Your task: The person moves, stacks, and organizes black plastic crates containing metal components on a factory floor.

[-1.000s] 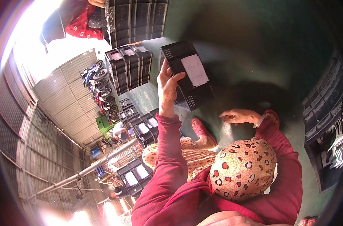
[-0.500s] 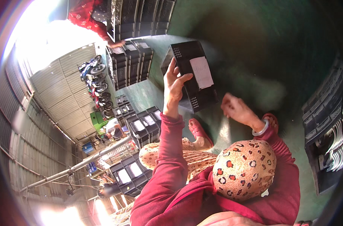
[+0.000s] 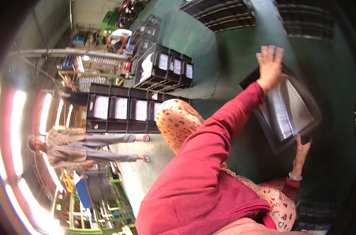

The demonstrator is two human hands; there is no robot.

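Note:
A black plastic crate (image 3: 268, 135) is tilted in front of me on the right. Inside it lie a long row of thin, shiny, metal-looking pieces (image 3: 279, 113) and a pale, smooth sheet or lining (image 3: 298, 102). Over the crate's far end reaches my left hand (image 3: 270, 67), its fingers stretched out past the rim and holding nothing I can see. At the near corner, my right hand (image 3: 301, 152) has thumb and fingers on the crate's edge. The far fingertips and the underside of the crate are hidden.
Stacked black crates with white labels (image 3: 121, 108) stand to my left, and another stack (image 3: 164, 64) sits behind them. More dark crates (image 3: 221, 13) are at the far side. A person in a checked shirt (image 3: 64, 149) stands at left; another person (image 3: 119, 37) bends farther back.
My view has turned to the right. Earlier my left hand held up a labelled black crate with my right hand free; now both hands are at a crate with shiny pieces in it.

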